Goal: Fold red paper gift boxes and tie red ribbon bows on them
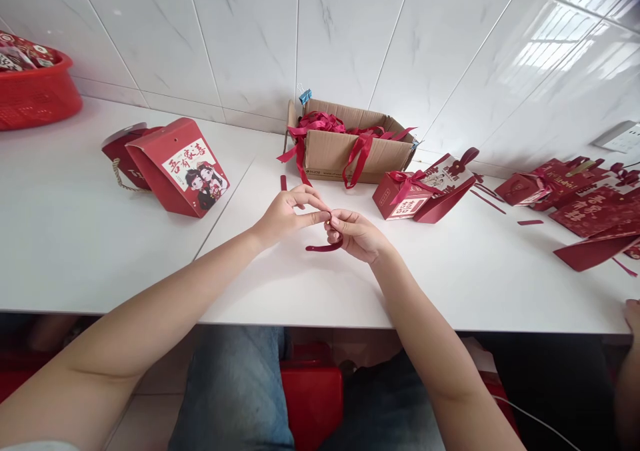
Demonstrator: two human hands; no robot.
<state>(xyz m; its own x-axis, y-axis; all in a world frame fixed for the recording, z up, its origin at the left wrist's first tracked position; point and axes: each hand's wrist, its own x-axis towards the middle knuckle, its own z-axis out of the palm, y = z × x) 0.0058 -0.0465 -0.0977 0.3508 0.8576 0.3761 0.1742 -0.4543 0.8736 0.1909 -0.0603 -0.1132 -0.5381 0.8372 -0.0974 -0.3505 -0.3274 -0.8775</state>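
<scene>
My left hand and my right hand meet over the middle of the white table. Both pinch a short dark red ribbon, whose loose end curls down onto the table below my right hand. The left index finger points right and touches the right hand's fingertips. Behind my hands stands an open cardboard box full of red ribbons, some draped over its front wall. To its right sits a small red gift box tied with a ribbon bow.
A red gift bag with a cartoon couple lies tilted at the left. A red basket stands at the far left. Flat red box blanks and ribbon scraps lie at the right. Another person's hand shows at the right edge.
</scene>
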